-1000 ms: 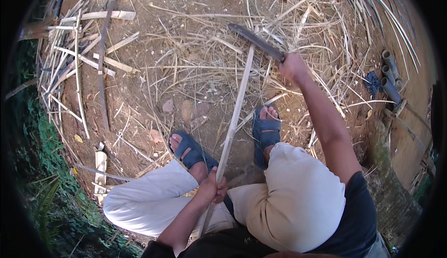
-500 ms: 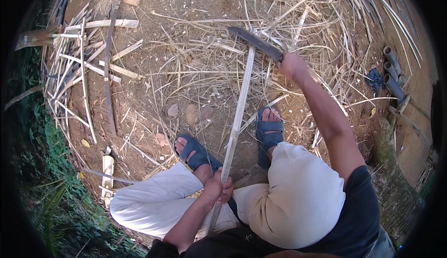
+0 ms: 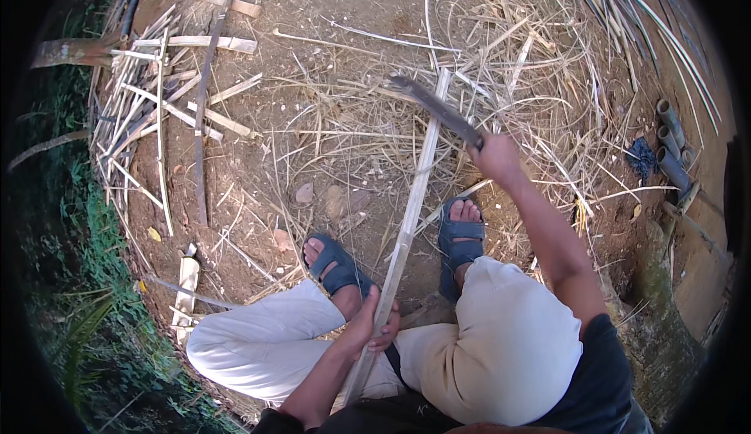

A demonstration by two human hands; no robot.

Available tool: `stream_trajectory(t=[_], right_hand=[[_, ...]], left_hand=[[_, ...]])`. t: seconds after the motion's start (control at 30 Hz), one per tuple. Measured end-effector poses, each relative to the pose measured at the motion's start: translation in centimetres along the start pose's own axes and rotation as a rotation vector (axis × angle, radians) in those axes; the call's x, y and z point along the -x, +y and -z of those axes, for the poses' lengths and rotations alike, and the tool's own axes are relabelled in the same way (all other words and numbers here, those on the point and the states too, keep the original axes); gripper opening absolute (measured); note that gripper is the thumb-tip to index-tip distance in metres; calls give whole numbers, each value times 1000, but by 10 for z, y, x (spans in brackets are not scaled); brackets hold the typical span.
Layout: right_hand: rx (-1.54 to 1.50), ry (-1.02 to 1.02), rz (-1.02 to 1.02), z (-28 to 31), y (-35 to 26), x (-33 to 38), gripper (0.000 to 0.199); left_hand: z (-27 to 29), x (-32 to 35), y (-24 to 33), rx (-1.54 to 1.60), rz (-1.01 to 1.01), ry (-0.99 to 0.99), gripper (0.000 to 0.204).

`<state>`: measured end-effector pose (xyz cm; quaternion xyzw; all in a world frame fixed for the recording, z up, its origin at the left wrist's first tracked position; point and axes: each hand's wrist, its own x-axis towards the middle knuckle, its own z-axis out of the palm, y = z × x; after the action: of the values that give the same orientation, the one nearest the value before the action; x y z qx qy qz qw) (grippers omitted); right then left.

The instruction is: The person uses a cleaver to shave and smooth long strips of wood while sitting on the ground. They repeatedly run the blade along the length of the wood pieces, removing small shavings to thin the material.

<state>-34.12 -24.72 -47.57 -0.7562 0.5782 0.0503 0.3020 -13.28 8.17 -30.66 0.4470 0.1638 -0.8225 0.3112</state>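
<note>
My right hand (image 3: 497, 157) is closed around the handle of a dark machete (image 3: 443, 110), out in front of my right foot. Its blade points up and left, crossing the long pale strip of split wood or bamboo (image 3: 410, 213) close to the strip's far end. Whether the edge bites into the strip or only rests on it, I cannot tell. Between my knees my left hand (image 3: 371, 331) grips the strip's near part, fingers wrapped round it. From there the strip runs away from me, passing between my two sandalled feet.
Thin shavings (image 3: 352, 113) litter the ground ahead. A pile of split sticks (image 3: 141, 113) lies at the far left, beside a long dark strip (image 3: 205, 113). Grey tubes (image 3: 673, 152) and a crumpled dark plastic bag (image 3: 643, 158) are at right. Green plants (image 3: 109, 277) border the left.
The machete has come nearer to me along the strip, and the strip's far end now shows beyond the blade. My left hand keeps its grip. The whole view has shifted slightly.
</note>
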Motion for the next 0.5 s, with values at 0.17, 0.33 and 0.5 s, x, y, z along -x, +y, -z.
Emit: stream_trajectory(t=[0.17,0.33,0.5], right_hand=[[-1,-54,363,-23,-32,93,32],[-36,-12,918,-25,-31,128,33],[97,-93,426,3,-38,93,26]], left_hand=[[3,8,9,-276,-86,211,45],[10,9,15,-160,-75,141,41],[19,20,3,47,60,93,42]])
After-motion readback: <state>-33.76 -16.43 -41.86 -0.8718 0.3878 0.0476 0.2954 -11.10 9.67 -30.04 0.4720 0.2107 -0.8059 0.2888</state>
